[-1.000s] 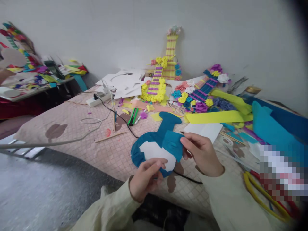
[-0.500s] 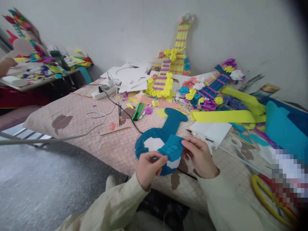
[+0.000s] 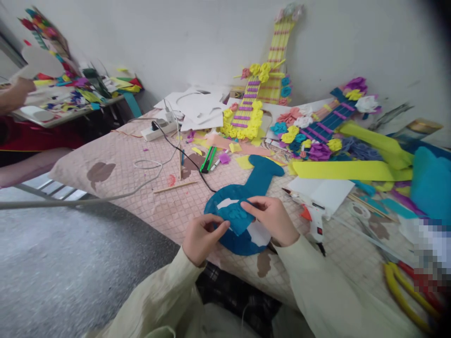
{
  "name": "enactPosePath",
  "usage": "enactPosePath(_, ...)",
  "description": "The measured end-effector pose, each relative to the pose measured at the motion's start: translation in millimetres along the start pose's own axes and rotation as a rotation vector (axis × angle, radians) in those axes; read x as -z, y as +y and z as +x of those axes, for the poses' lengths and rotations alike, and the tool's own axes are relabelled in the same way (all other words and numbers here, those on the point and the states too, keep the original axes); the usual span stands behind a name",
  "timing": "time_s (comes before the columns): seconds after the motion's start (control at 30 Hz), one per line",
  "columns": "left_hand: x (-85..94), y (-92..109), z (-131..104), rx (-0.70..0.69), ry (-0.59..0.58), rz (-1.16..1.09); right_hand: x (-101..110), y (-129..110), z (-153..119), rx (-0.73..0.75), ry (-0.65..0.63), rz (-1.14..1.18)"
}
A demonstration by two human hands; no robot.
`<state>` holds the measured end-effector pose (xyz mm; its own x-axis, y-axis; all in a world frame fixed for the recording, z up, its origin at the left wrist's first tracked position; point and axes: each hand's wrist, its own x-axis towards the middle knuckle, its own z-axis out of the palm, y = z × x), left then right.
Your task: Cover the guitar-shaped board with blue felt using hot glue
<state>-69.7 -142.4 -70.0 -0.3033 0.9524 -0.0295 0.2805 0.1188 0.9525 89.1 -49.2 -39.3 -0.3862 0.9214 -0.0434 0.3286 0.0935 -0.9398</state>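
Observation:
Between my hands is a small piece of blue crepe paper (image 3: 239, 220), held over the round body of a flat guitar-shaped cutout (image 3: 225, 195). The cutout is mostly covered in blue, with white areas showing on the body. My left hand (image 3: 203, 236) pinches the paper's left edge between thumb and fingers. At the upper right edge, my right hand (image 3: 273, 218) pinches it too. How firmly the paper touches the body I cannot tell. Just right of my right hand lies a white glue gun (image 3: 316, 223) with an orange trigger.
A green utility knife (image 3: 208, 159), wooden sticks and a power strip (image 3: 160, 131) with cables lie on the quilted cloth (image 3: 116, 155). Decorated paper guitars (image 3: 243, 115) stand behind. Yellow-handled scissors (image 3: 398, 286) are at right. Another person's hand (image 3: 19, 94) holds a white cutout at far left.
My hands have moved left and slightly lower with the blue crepe paper, over the cutout's body. The view has shifted, and the glue gun beside my right hand now shows.

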Motion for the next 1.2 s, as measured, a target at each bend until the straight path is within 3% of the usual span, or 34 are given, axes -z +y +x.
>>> enactPosePath(0.3,3.4,4.6,8.8,0.092,0.022,-0.101,-5.8,-4.3,6.4,0.015,0.004,0.019)
enactPosePath(0.5,3.3,-1.6,7.7,-0.011,0.098,0.208,-11.2,1.5,14.3,0.024,0.063,-0.063)
enactPosePath(0.73,2.5,7.3,13.4,-0.113,0.176,0.564,-14.8,3.1,27.0,0.161,0.133,-0.300)
enactPosePath(1.2,2.5,3.8,21.3,-0.157,0.186,0.698,-19.1,19.0,31.5,0.235,0.171,-0.442)
